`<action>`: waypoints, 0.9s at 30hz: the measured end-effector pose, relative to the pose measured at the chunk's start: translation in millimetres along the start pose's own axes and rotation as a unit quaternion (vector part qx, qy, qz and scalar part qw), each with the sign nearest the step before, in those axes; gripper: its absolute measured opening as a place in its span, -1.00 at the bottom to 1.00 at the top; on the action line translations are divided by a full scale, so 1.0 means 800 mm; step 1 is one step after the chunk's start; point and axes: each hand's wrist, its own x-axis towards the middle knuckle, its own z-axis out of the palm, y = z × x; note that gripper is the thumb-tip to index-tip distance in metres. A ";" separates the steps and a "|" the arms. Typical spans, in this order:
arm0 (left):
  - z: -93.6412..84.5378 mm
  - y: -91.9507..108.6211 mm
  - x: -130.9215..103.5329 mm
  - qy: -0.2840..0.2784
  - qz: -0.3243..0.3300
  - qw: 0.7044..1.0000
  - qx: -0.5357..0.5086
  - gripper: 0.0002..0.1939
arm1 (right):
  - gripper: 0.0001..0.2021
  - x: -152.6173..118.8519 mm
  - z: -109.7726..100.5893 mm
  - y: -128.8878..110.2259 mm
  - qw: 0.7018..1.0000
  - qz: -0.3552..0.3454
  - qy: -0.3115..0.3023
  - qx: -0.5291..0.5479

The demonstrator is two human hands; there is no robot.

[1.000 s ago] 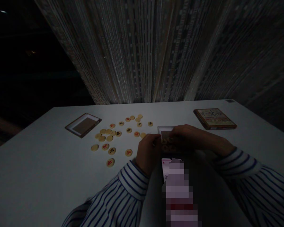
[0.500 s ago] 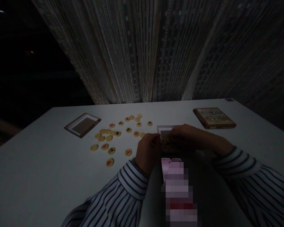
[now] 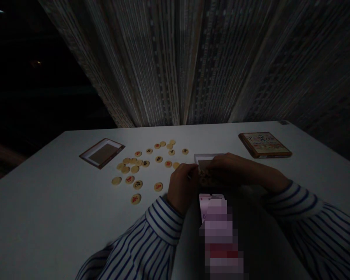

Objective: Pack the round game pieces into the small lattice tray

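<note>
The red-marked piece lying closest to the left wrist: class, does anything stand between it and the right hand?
Yes: the left hand stands between the red-marked piece and the right hand, at the left side of the open box.

Twenty-three discs lie loose on one counter (image 3: 61, 194): six red-marked discs (image 3: 135, 198), six black-marked discs (image 3: 138, 184) and eleven blank-faced discs (image 3: 116, 181). At least two boxed discs (image 3: 203, 180) show at the hands; their full number is hidden. There are two open trays, a left tray (image 3: 104, 153) and a near tray (image 3: 204, 165), one closed box (image 3: 265, 145), two hands (image 3: 182, 186) and two striped sleeves (image 3: 160, 221).
</note>
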 end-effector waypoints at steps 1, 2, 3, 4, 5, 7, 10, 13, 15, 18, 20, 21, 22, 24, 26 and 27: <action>0.000 0.000 0.000 0.000 -0.001 1.000 -0.001 -0.83 | -0.82 0.000 0.000 0.000 1.000 -0.001 0.000 0.003; 0.000 0.000 0.000 0.000 -0.001 1.000 -0.001 -0.83 | -0.81 0.000 -0.001 0.000 1.000 -0.003 -0.001 0.007; 0.000 0.001 0.000 0.000 -0.002 1.000 -0.001 -0.84 | -0.81 0.000 -0.001 0.000 1.000 -0.004 -0.001 0.010; 0.000 0.001 0.001 -0.001 -0.002 1.000 0.000 -0.84 | -0.81 0.000 0.000 0.000 1.000 -0.004 0.001 0.012; 0.000 0.001 0.001 -0.003 -0.003 1.000 0.001 -0.84 | -0.82 -0.001 0.000 0.000 1.000 -0.006 0.002 0.012; 0.001 0.002 0.001 -0.002 -0.006 1.000 0.003 -0.84 | -0.82 -0.001 0.001 0.000 1.000 -0.006 0.007 0.005; 0.001 0.001 0.001 0.000 -0.008 1.000 0.000 -0.84 | -0.82 -0.001 0.003 0.000 1.000 -0.007 0.017 0.000; 0.002 0.000 0.001 0.000 -0.004 1.000 -0.008 -0.84 | -0.81 -0.001 0.003 0.000 1.000 -0.014 0.017 0.001; 0.001 0.000 0.000 0.001 -0.003 1.000 -0.008 -0.84 | -0.80 -0.001 0.003 0.000 1.000 -0.020 0.015 -0.005; 0.000 0.000 0.000 0.003 -0.005 1.000 -0.007 -0.83 | -0.80 0.000 0.004 0.001 1.000 -0.020 0.010 -0.009; 0.000 0.000 0.001 0.002 -0.006 1.000 -0.009 -0.83 | -0.83 0.000 0.005 0.002 1.000 -0.020 0.009 -0.007; 0.000 0.000 0.001 0.001 -0.007 1.000 -0.008 -0.83 | -0.84 0.000 0.006 0.003 1.000 -0.019 0.011 -0.008; 0.001 0.000 0.001 0.001 -0.008 1.000 -0.008 -0.84 | -0.84 0.000 0.007 0.004 1.000 -0.018 0.013 -0.008; 0.001 0.000 0.001 -0.001 -0.010 1.000 -0.007 -0.84 | -0.84 -0.001 0.006 0.004 1.000 -0.014 0.015 -0.005; 0.001 -0.001 0.001 -0.003 -0.011 1.000 -0.005 -0.84 | -0.84 -0.002 0.004 0.003 1.000 -0.009 0.016 0.002; 0.001 -0.001 0.001 -0.002 -0.011 1.000 -0.003 -0.84 | -0.83 -0.002 0.002 0.002 1.000 -0.006 0.019 0.003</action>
